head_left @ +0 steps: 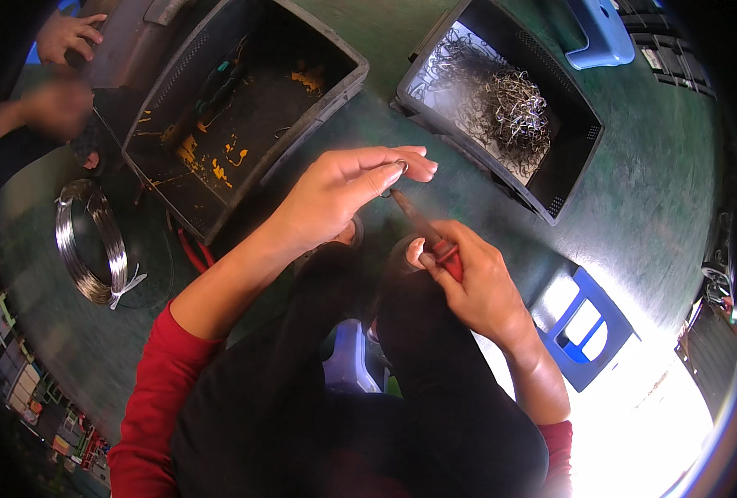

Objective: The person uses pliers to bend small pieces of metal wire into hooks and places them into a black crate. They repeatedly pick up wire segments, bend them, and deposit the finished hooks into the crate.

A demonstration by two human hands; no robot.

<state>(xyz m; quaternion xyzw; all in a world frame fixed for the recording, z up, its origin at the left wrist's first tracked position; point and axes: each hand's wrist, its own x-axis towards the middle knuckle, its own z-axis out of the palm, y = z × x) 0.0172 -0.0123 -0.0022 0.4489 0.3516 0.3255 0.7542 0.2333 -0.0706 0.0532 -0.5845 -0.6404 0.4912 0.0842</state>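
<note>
My left hand [327, 195] pinches a small bent wire [405, 166] at its thumb tip. My right hand [478, 282], nearly five o'clock from it, is wrapped around red-handled pliers [426, 227], whose long axis points toward eleven, tips just beside the wire.

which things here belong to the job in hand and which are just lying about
Seems to belong:
bent wire, in left hand
red-handled pliers, in right hand
crate of wire pieces
wire coil, probably

Seems just lying about:
far blue stool
near blue stool
orange-stained crate
red-handled tool on floor
</note>
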